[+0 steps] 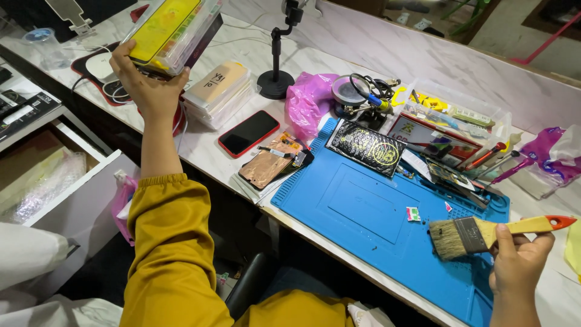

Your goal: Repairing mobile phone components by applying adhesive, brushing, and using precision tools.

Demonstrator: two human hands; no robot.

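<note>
The left hand is lifted up high over the far left part of the counter. Its fingers are closed around a stack of flat clear boxes, and the top box has a yellow card inside. Just under that hand sits another pile of flat boxes on the counter. The right hand is low at the right side, wrapped tight around the wooden handle of a paint brush. The handle has a red tip. The brush hairs point left and hang just over the right end of a big blue mat. A tiny red and green chip lies on the mat, near the brush hairs. A phone with a red edge lies on the counter left of the mat. Beside the phone is a copper-coloured phone part. A pink plastic bag sits behind them.
</note>
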